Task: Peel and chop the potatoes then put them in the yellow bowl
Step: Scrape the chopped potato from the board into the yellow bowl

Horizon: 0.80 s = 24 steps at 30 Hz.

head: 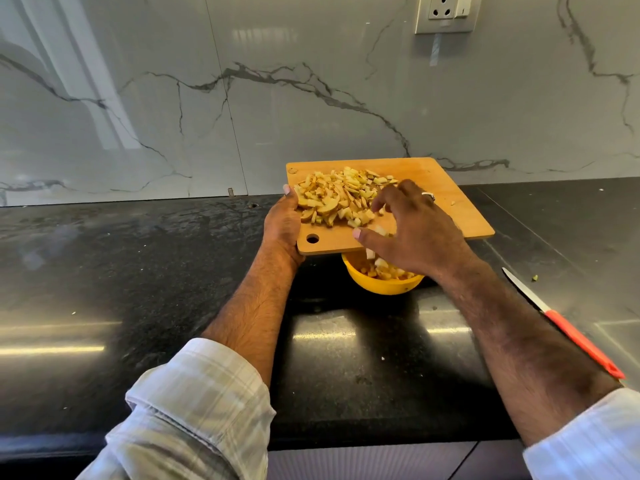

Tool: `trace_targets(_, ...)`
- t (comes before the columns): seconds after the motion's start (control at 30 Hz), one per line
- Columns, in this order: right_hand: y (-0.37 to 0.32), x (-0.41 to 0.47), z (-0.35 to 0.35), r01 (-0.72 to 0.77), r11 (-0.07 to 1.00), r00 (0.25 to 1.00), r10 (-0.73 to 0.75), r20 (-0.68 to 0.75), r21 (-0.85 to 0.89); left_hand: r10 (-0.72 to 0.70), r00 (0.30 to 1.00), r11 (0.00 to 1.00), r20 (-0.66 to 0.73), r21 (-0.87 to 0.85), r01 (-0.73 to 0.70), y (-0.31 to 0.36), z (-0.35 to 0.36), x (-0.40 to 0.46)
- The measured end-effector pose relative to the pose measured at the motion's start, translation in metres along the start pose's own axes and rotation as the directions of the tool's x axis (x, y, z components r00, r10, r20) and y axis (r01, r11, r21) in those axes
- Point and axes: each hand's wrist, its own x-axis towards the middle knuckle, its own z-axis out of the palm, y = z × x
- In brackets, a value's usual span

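Nearest the camera, two forearms in rolled checked sleeves reach out over the dark counter [173, 258], and a knife [568, 323] with an orange handle lies idle on it to the right, well apart from the work. Just beyond, the yellow bowl [381, 285] sits on the counter with chopped pieces already inside, partly hidden beneath the near edge of the wooden cutting board [460, 209]. The left hand [282, 226] grips the board's left edge, thumb on top, holding it raised over the bowl. The right hand [412, 230] is released, fingers loosely spread and raking the chopped potatoes [336, 199] toward the near edge; a few pieces are falling into the bowl. Most of the pile lies on the board's left half. To finish this well, the board's edge should probably stay directly over the bowl's middle and tilt gently, with small sweeps, so pieces do not spill past the rim. Behind stands a marble-patterned wall [311, 98] with a socket [445, 12].
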Motion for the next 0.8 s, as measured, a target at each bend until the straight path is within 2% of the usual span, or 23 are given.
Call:
trace_targets(0.2, 0.009, 0.052, 0.006, 0.053, 0.998, 0.990, -0.048, 0.134, -0.037, -0.033, 0.999, 0.999, 0.015, -0.005, 0.033, 0.000, 0.001, 0.000)
trace_targets(0.4, 0.022, 0.092, 0.011, 0.069, 0.998, 0.920, -0.060, 0.386, -0.010, -0.044, 0.999, 0.999, 0.004, 0.005, 0.044, -0.001, -0.002, 0.008)
trace_targets(0.57, 0.030, 0.098, 0.010, 0.037, 0.999, 0.938, -0.047, 0.344, 0.035, -0.039, 0.999, 0.999, -0.008, 0.014, 0.039, -0.003, -0.004, 0.010)
trace_targets(0.8, 0.029, 0.076, 0.011, 0.000, 0.995, 0.967, 0.024, 0.253, -0.095, -0.053, 0.999, 0.998, -0.010, -0.022, 0.053, -0.004, -0.004, 0.008)
